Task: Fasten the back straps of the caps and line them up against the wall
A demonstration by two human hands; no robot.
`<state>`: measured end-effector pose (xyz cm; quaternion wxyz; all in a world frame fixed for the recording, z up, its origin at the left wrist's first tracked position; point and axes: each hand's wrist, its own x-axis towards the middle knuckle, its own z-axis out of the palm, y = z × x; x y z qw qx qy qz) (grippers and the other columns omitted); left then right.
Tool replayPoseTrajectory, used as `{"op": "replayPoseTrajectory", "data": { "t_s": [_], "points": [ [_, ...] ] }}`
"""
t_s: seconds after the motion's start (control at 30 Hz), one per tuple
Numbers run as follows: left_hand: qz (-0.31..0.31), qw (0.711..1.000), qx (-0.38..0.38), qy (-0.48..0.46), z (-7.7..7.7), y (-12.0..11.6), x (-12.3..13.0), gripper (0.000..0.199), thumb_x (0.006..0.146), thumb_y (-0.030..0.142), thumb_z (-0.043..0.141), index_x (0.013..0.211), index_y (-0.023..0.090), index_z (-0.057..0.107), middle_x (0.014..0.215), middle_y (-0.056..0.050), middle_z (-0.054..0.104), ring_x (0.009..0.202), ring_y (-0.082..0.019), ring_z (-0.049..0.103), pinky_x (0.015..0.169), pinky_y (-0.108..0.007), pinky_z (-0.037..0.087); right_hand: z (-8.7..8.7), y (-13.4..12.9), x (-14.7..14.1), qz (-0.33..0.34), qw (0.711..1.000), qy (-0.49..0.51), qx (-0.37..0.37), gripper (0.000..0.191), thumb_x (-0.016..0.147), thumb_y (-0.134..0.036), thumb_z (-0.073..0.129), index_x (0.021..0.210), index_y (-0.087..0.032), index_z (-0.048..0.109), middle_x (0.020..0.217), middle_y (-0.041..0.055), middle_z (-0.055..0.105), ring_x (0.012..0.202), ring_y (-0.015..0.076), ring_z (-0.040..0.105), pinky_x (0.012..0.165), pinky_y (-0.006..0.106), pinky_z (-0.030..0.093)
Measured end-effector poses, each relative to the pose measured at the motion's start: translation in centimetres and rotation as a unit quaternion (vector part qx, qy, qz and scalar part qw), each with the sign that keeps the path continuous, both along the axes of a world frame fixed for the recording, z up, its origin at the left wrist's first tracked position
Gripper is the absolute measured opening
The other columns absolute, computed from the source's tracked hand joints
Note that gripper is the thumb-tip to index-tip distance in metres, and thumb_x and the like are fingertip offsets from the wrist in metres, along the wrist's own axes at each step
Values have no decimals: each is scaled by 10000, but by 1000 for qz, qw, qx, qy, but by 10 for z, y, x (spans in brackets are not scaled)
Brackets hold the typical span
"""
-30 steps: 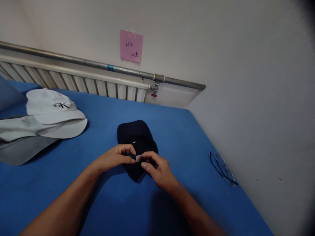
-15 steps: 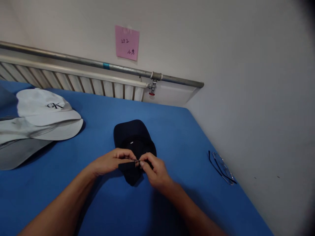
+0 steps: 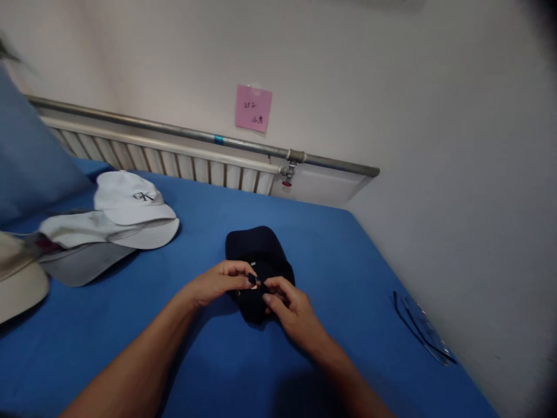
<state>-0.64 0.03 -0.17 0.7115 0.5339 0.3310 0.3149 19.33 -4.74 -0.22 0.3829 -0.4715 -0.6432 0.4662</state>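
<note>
Presently, the dark cap lies on the blue surface, in front of the person, its brim pointing away and its inside partly exposed; a small pale label shows there. Both hands are at its rear strap, where a small bright fastener is visible. The left hand has the strap pinched between thumb and forefinger, with no gap noted. The right hand sits opposite — thumb and forefinger slightly parted at the tips, touching the strap end; whether they are closed on it cannot be told.

To the left lie further caps: a white cap with dark lettering, overlapping a pale cap, a grey cap beneath, and a beige cap cut by the frame. Eyeglasses rest near the right edge, beside the wall. Beyond the surface: a radiator, a metal pipe with a red-handled valve, and a pink note fixed above.
</note>
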Motion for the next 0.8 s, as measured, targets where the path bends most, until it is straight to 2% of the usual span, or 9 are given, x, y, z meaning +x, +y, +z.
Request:
{"op": "replayPoseTrajectory", "data": {
  "t_s": [0.1, 0.17, 0.27, 0.4, 0.5, 0.63, 0.8],
  "points": [
    [10, 1000, 7, -14, -2, 3, -3, 197, 652, 264, 762, 795, 141, 704, 662, 0, 614, 578, -93, 464, 568, -222, 303, 10, 6, -6, 0, 999, 26, -34, 111, 819, -296, 541, 823, -192, 580, 675, -24, 571, 541, 92, 518, 541, 239, 405],
    [36, 999, 18, -25, -2, 6, -7, 204, 640, 288, 762, 761, 138, 696, 647, -3, 605, 580, -98, 459, 573, -228, 307, 14, 13, -7, 7, 997, 45, -60, 100, 800, -283, 557, 760, -192, 562, 601, -46, 516, 473, 73, 442, 483, 224, 348],
    [91, 994, 37, -57, 0, 9, -15, 193, 658, 325, 723, 723, 150, 674, 678, -15, 623, 632, -117, 495, 618, -240, 335, 11, 24, -3, -19, 988, 123, -88, 84, 763, -264, 583, 737, -195, 543, 541, -67, 464, 431, 63, 379, 449, 216, 288],
    [115, 989, 42, -81, 1, 12, -22, 199, 666, 337, 717, 720, 152, 668, 706, -33, 644, 668, -139, 531, 630, -252, 352, 0, 30, 10, -93, 948, 278, -122, 140, 726, -274, 636, 728, -196, 520, 607, -47, 519, 467, 74, 424, 495, 239, 360],
    [111, 990, 42, -79, 1, 13, -22, 207, 674, 338, 726, 740, 149, 673, 723, -41, 663, 667, -138, 546, 630, -250, 360, 0, 29, 21, -125, 917, 348, -150, 191, 697, -264, 675, 745, -205, 499, 636, -41, 533, 489, 85, 438, 502, 246, 374],
    [118, 987, 36, -106, 3, 12, -23, 209, 651, 341, 737, 722, 156, 671, 697, -37, 666, 659, -145, 560, 623, -246, 378, 5, 29, 30, -132, 895, 407, -131, 163, 702, -245, 652, 759, -212, 503, 619, -51, 493, 505, 87, 436, 531, 248, 392],
    [126, 983, 43, -128, 3, 14, -26, 224, 656, 347, 758, 759, 162, 684, 690, -34, 671, 651, -140, 573, 605, -226, 399, 7, 29, 37, -117, 894, 418, -109, 127, 692, -237, 604, 776, -216, 511, 596, -56, 434, 519, 93, 436, 558, 257, 403]
  ]
}}
